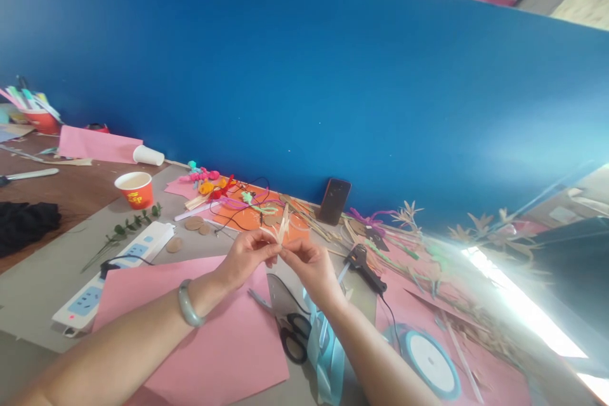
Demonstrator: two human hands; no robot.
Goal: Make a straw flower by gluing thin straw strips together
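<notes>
My left hand [252, 255] and my right hand [311, 266] meet fingertip to fingertip above the table. Between them they pinch a small pale straw-coloured piece with pointed leaf-like strips [284, 226] that stick up from the fingers. Its lower end is hidden behind the fingertips. A sheet of pink paper [204, 336] lies under my left forearm. Black-handled scissors [295, 336] and light blue ribbon [328, 355] rest beneath my right wrist. To the right of that hand is a black glue gun [365, 268] with its cord.
A white power strip [114, 276] and a red paper cup [136, 190] stand on the left. A phone [334, 201] leans against the blue partition [304, 76]. Orange paper [233, 216] lies under pipe cleaners and wires. A ribbon spool [432, 361] sits at right.
</notes>
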